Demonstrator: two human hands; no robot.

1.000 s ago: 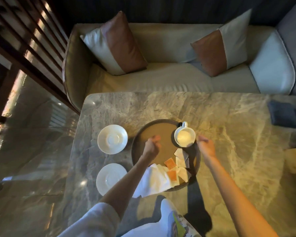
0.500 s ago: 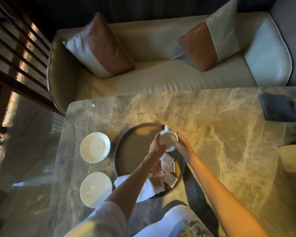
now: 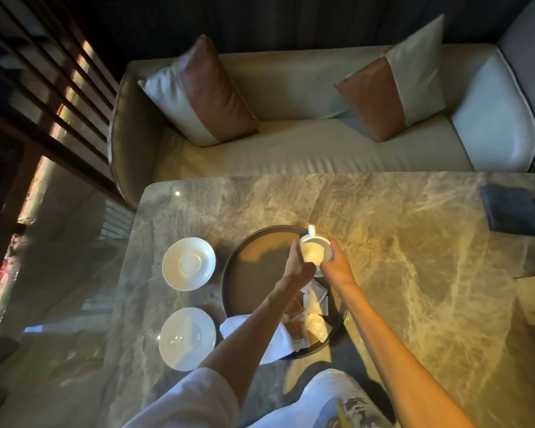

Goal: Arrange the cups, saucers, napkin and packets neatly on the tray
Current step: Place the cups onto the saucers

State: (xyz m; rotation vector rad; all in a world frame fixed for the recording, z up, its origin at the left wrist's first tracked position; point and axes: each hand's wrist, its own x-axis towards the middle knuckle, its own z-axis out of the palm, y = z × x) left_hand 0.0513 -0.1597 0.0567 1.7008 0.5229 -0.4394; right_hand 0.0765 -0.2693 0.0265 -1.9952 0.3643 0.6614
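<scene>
Fingers of right hand (image 3: pixel 332 267) wrap the white ceramic cup (image 3: pixel 315 253) above the round dark tray (image 3: pixel 244 291); left hand (image 3: pixel 295 267) fingers extended together, touching the cup.

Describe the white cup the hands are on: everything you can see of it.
The cup is white, glossy, ceramic-looking, with a loop handle pointing away from the person. It sits tilted over the far right edge of the round dark tray. The right hand grips its side; the left hand touches its near-left side. Whether it holds anything, I cannot tell.
</scene>
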